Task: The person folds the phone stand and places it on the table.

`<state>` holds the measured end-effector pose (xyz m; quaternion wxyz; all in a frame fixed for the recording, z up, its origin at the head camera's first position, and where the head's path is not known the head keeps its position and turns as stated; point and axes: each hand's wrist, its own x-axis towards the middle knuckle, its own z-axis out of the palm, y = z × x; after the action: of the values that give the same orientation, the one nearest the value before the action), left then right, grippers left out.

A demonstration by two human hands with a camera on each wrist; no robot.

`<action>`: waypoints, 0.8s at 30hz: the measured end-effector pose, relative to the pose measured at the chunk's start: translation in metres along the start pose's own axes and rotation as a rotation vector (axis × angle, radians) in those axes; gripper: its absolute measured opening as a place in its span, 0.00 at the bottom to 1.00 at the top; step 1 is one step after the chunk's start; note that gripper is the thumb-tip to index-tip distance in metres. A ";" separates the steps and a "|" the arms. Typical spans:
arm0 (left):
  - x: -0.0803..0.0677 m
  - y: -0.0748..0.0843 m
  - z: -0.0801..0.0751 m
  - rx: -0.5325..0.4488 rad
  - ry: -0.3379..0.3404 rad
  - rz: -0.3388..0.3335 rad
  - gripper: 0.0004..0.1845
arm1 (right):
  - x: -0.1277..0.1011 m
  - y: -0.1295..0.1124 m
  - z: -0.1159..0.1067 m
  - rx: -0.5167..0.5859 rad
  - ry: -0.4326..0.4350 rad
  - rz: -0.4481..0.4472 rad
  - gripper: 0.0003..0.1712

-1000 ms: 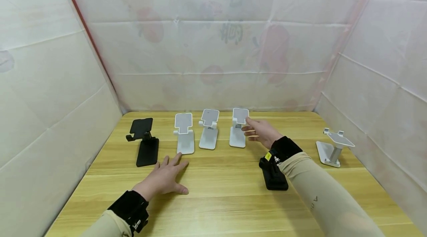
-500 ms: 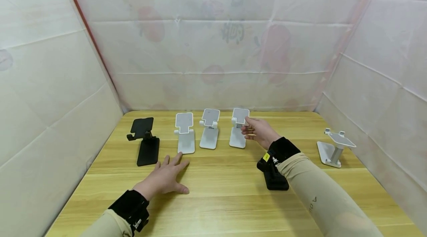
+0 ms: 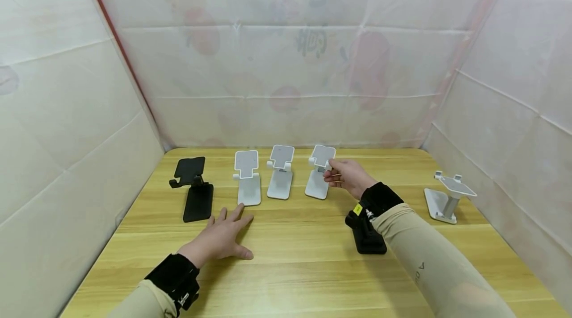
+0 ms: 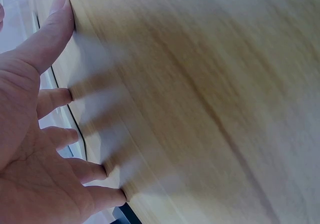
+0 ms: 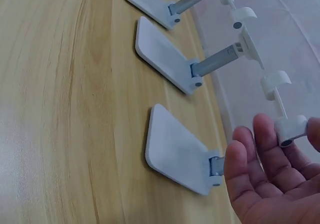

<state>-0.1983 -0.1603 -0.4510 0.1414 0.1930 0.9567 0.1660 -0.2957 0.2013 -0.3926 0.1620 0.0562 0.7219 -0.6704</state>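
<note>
Between right thumb and fingertips (image 5: 267,129): one hook of the white phone stand (image 3: 318,179), pinched at the plate's lower edge by the right hand (image 3: 346,177); remaining fingers loosely curled beneath. Stand upright on the wooden table (image 3: 304,268), base flat, just ahead of the palm. Beyond those fingers to the left: two more white stands (image 3: 263,176), then a black stand (image 3: 194,191). Under the right wrist: a flat black stand (image 3: 366,238). Well off to the right: another white stand (image 3: 447,196). Left hand (image 3: 221,238) flat on the table, fingers spread and straight, gripping nothing, tips just short of the nearest white stand's base.
</note>
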 end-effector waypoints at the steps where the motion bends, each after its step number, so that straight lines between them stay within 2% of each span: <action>1: 0.000 0.000 0.000 0.000 -0.001 0.000 0.54 | 0.000 0.000 -0.001 -0.001 -0.007 0.003 0.26; 7: 0.000 0.000 0.000 0.001 -0.007 -0.004 0.53 | -0.002 0.004 -0.005 0.023 -0.009 0.030 0.32; 12: 0.001 0.000 0.000 -0.005 -0.004 0.001 0.53 | -0.003 0.006 -0.006 0.027 0.033 0.060 0.34; 24: 0.001 0.001 -0.001 -0.003 -0.008 -0.002 0.53 | -0.004 0.007 -0.009 0.016 0.041 0.094 0.29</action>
<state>-0.1992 -0.1593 -0.4496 0.1456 0.1927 0.9560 0.1664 -0.2911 0.2113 -0.3978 0.1782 0.1050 0.7162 -0.6666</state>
